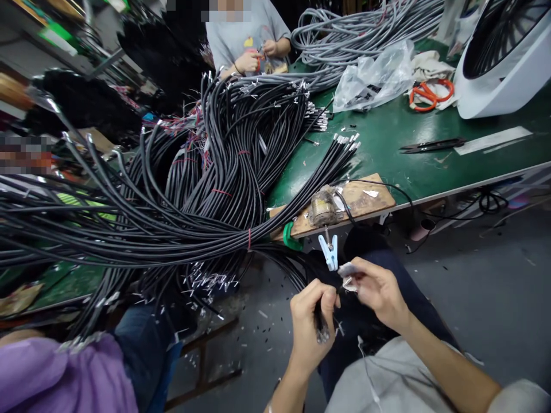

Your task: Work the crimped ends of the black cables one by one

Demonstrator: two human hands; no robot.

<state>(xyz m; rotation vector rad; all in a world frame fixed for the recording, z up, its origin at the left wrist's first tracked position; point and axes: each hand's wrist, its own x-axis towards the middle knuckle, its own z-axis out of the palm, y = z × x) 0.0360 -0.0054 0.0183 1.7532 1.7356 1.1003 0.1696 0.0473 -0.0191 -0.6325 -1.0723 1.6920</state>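
My left hand [313, 321], low at the centre, is closed round the dark ends of some black cables. Just to its right, my right hand [375, 289] pinches a small piece of whitish, silvery material [349, 277]. Above my hands, a light blue clothespin [329, 252] hangs from the shaft of a small motor [323, 207] on a wooden board [370, 195]. A red-banded bundle of black cables [224, 238] lies across the table edge to the left, its white-tipped ends pointing up and right.
On the green table [383, 155] lie black snips [433, 145], orange-handled scissors [430, 94], a plastic bag [372, 80] and grey cable coils [336, 37]. A white fan [499, 80] stands at the right. One person [247, 40] works opposite; another in purple [69, 373] sits left.
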